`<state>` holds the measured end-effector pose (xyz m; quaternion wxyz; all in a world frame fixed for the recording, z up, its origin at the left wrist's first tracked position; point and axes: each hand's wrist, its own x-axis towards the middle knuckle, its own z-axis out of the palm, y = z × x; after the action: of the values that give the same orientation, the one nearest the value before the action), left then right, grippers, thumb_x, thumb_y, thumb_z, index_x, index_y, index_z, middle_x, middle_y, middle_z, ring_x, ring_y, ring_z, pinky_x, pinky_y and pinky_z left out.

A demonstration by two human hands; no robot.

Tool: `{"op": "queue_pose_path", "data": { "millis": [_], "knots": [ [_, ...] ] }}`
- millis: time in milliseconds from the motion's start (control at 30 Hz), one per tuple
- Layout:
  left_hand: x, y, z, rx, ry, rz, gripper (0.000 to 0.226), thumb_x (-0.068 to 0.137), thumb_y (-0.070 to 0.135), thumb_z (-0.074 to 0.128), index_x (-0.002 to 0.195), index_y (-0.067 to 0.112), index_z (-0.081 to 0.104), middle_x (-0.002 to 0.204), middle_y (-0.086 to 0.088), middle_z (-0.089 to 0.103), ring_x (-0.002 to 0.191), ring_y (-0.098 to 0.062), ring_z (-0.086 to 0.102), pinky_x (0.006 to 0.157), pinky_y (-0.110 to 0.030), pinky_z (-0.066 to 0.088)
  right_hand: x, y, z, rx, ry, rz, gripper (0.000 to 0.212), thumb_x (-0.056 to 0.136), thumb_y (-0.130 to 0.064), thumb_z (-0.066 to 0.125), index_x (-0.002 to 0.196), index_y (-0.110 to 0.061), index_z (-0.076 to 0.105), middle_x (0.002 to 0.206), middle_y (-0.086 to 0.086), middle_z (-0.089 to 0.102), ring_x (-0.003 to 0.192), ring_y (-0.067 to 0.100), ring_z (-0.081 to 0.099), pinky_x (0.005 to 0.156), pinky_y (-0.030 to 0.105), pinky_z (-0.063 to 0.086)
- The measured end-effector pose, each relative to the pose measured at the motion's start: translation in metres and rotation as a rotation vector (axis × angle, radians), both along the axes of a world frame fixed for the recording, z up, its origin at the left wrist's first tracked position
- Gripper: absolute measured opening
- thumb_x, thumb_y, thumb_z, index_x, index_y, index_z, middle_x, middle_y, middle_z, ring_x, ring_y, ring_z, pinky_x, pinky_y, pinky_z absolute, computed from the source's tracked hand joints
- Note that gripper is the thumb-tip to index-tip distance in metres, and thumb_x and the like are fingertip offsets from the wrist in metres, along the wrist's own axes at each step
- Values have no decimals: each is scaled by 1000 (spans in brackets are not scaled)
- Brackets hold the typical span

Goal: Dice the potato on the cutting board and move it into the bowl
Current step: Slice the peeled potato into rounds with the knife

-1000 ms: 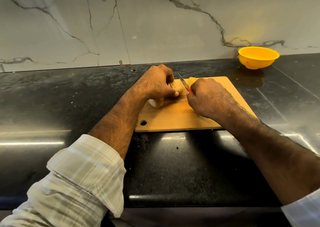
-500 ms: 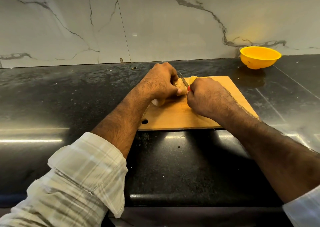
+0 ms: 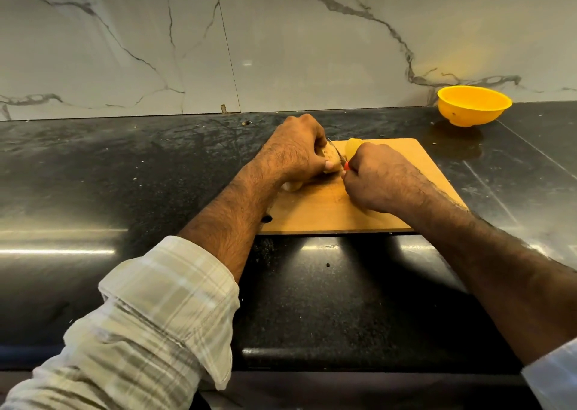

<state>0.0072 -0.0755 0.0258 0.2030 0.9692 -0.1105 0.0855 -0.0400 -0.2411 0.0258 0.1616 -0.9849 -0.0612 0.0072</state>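
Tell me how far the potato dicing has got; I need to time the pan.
Early. One pale cut piece lies on the cutting board. The left hand grips the potato while the right hand works the knife into it. Dicing remains, and the yellow bowl looks empty.

- At the centre we see the cutting board point(image 3: 327, 213), its far half taken by the left hand point(image 3: 295, 153) and right hand point(image 3: 374, 180), which meet over the potato point(image 3: 331, 161) and knife point(image 3: 338, 155).
- Toward 1 o'clock from the board, the bowl point(image 3: 473, 106) stands apart by the wall point(image 3: 281, 41); bare countertop point(image 3: 125, 175) lies between them.
- At 9 o'clock we find open counter.
- At 6 o'clock, both forearms cross the near counter.
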Motion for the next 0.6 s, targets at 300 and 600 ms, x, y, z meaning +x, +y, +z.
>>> {"op": "queue_pose_path", "data": {
  "millis": [300, 600],
  "knots": [
    [3, 9, -8, -32, -7, 14, 41, 81, 39, 88, 115, 18, 77, 113, 0, 72, 102, -15, 67, 92, -40, 62, -15, -2, 2, -185, 0, 83, 11, 103, -31, 55, 111, -23, 54, 85, -4, 45, 92, 21, 53, 77, 38, 50],
    [4, 7, -9, -85, 16, -21, 54, 80, 45, 89, 124, 19, 72, 121, 0, 72, 106, -13, 68, 94, -36, 60, -7, -4, 5, -1, -62, 16, 30, 105, -36, 59, 122, -14, 67, 96, 2, 64, 84, 17, 60, 71, 32, 52]
  ]
}}
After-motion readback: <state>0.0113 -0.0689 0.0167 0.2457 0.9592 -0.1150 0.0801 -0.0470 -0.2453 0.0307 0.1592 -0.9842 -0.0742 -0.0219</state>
